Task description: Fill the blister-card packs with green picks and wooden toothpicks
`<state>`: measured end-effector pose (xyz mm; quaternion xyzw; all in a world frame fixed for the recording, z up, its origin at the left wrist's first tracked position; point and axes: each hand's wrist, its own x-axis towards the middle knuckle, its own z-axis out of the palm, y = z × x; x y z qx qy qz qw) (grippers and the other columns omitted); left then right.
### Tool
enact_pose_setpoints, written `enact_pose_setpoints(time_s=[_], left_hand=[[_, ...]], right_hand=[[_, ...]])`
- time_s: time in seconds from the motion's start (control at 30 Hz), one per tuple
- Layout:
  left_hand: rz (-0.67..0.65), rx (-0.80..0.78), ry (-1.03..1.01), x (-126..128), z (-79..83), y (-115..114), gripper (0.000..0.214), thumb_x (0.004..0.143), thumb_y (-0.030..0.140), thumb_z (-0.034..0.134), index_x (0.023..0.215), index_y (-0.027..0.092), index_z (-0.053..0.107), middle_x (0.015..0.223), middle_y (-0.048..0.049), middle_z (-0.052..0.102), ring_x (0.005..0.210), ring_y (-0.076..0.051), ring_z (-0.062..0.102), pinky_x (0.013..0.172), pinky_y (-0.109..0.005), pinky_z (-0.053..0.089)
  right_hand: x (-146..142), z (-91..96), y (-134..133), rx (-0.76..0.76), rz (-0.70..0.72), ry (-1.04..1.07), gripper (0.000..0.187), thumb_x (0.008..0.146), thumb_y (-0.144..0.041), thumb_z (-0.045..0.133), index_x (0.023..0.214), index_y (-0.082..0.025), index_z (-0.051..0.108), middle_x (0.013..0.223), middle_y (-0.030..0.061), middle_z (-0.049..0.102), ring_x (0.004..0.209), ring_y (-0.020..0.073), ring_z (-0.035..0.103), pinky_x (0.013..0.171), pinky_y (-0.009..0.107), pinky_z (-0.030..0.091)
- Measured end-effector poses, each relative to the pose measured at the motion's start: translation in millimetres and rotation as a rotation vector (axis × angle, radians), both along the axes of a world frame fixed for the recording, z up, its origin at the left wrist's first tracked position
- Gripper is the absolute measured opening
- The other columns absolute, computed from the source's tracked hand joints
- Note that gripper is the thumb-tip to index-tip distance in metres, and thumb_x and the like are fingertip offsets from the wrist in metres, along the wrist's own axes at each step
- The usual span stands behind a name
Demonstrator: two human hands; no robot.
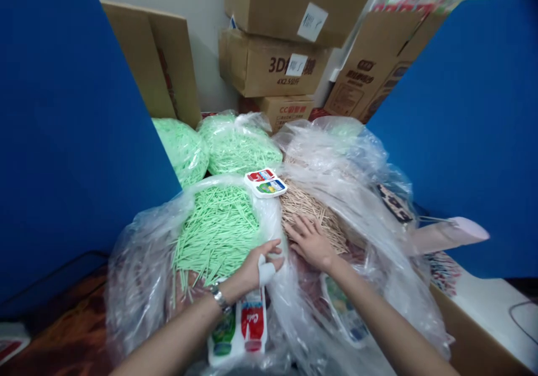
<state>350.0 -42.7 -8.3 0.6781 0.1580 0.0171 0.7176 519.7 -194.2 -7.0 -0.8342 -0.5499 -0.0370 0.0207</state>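
Observation:
My right hand [311, 242] lies with spread fingers on a pile of thin tan sticks [317, 210] in a clear plastic bag. To its left, my left hand [263, 264] is at the right edge of a heap of thin green sticks [214, 227], thumb apart from the fingers and nothing visibly gripped. A white strip [266, 270] lies across that palm near the thumb, and a metal watch [220, 297] is on the wrist. Below my left forearm is a printed pack with cola and green bottle pictures [253, 323]. A similar small pack [265, 183] sits between both heaps, above my hands.
More bags of green sticks [241, 146] lie behind. Stacked cardboard boxes [273, 65] stand against the wall. Blue panels [471, 140] flank both sides. Loose clear plastic [348, 174] spreads around the tan sticks, and a pale pink tube [451, 235] juts out at right.

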Motion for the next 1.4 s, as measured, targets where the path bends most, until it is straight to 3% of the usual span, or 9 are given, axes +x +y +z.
enact_pose_setpoints(time_s=[0.1, 0.2, 0.27, 0.37, 0.43, 0.67, 0.97, 1.13, 1.4], left_hand=[[0.045, 0.016, -0.027, -28.3, 27.4, 32.6, 0.029, 0.084, 0.036, 0.059, 0.101, 0.014, 0.063, 0.086, -0.004, 0.063, 0.071, -0.014, 0.056, 0.062, -0.024, 0.044], [0.088, 0.165, 0.028, -64.5, 45.0, 50.5, 0.026, 0.087, 0.033, 0.052, 0.071, 0.015, 0.057, 0.06, 0.0036, 0.053, 0.056, -0.01, 0.047, 0.054, -0.022, 0.038], [-0.075, 0.295, 0.086, -89.8, 49.4, 48.5, 0.024, 0.086, 0.028, 0.051, 0.066, 0.016, 0.056, 0.059, 0.0041, 0.052, 0.056, -0.011, 0.047, 0.053, -0.021, 0.036], [-0.356, 0.516, 0.109, -121.1, 48.3, 31.5, 0.021, 0.087, 0.024, 0.05, 0.07, 0.019, 0.061, 0.069, 0.0018, 0.062, 0.065, -0.014, 0.054, 0.061, -0.023, 0.039], [-0.449, 0.64, 0.132, -132.7, 44.4, 18.9, 0.013, 0.085, 0.024, 0.052, 0.08, 0.02, 0.063, 0.084, -0.0016, 0.066, 0.076, -0.018, 0.058, 0.069, -0.026, 0.042], [-0.465, 0.823, 0.271, -130.6, 24.8, 3.0, 0.016, 0.086, 0.032, 0.053, 0.096, 0.022, 0.059, 0.102, -0.0078, 0.062, 0.088, -0.025, 0.06, 0.075, -0.033, 0.045], [-0.416, 0.764, 0.31, -131.3, 28.3, 3.0, 0.012, 0.083, 0.031, 0.057, 0.087, 0.02, 0.06, 0.096, -0.0061, 0.064, 0.085, -0.023, 0.06, 0.073, -0.03, 0.043], [-0.382, 0.755, 0.298, -134.4, 25.6, 2.1, 0.01, 0.084, 0.029, 0.057, 0.088, 0.02, 0.059, 0.097, -0.0053, 0.064, 0.085, -0.022, 0.059, 0.074, -0.03, 0.042], [-0.369, 0.756, 0.266, -135.9, 24.6, 2.5, 0.01, 0.084, 0.029, 0.056, 0.088, 0.02, 0.058, 0.096, -0.005, 0.063, 0.085, -0.021, 0.058, 0.073, -0.03, 0.043]], right_hand=[[-41.5, 26.6, 15.1, 0.111, 0.03, 0.22, 0.03, 0.093, -0.023, 0.043, 0.117, -0.02, 0.06, 0.124, 0.0151, 0.058, 0.111, 0.0263, 0.054, 0.094, 0.042, 0.039], [-91.7, 35.7, 35.2, 0.048, 0.226, 0.374, 0.022, 0.094, -0.027, 0.043, 0.099, -0.024, 0.065, 0.09, 0.0027, 0.068, 0.082, 0.0148, 0.062, 0.072, 0.024, 0.046], [-117.2, 29.2, 46.3, -0.111, 0.285, 0.351, 0.021, 0.091, -0.035, 0.051, 0.089, -0.021, 0.065, 0.08, 0.0034, 0.067, 0.072, 0.016, 0.062, 0.062, 0.024, 0.045], [-133.2, 14.0, 52.3, -0.263, 0.184, 0.229, 0.025, 0.084, -0.041, 0.062, 0.088, -0.017, 0.064, 0.086, 0.0084, 0.066, 0.078, 0.0211, 0.062, 0.062, 0.026, 0.045], [-132.8, 9.0, 50.1, -0.279, 0.123, 0.225, 0.026, 0.081, -0.041, 0.065, 0.09, -0.017, 0.062, 0.091, 0.0095, 0.064, 0.085, 0.0236, 0.061, 0.065, 0.028, 0.045], [-129.4, 7.4, 40.0, -0.077, 0.05, 0.517, 0.009, 0.084, -0.027, 0.061, 0.088, -0.02, 0.057, 0.088, 0.0021, 0.062, 0.08, 0.0156, 0.058, 0.067, 0.023, 0.041], [-134.4, -15.5, 33.2, 0.009, 0.297, 0.062, 0.013, 0.09, -0.019, 0.052, 0.079, -0.017, 0.059, 0.073, 0.0049, 0.061, 0.068, 0.0204, 0.056, 0.062, 0.03, 0.038], [-134.5, -1.5, 38.4, -0.07, 0.246, 0.146, 0.02, 0.093, -0.031, 0.05, 0.081, -0.018, 0.059, 0.074, 0.0049, 0.063, 0.07, 0.0182, 0.058, 0.062, 0.028, 0.038], [-134.9, 13.6, 37.9, -0.173, 0.107, 0.411, 0.037, 0.071, -0.043, 0.072, 0.094, -0.019, 0.054, 0.094, 0.0049, 0.061, 0.081, 0.0197, 0.058, 0.064, 0.026, 0.039]])
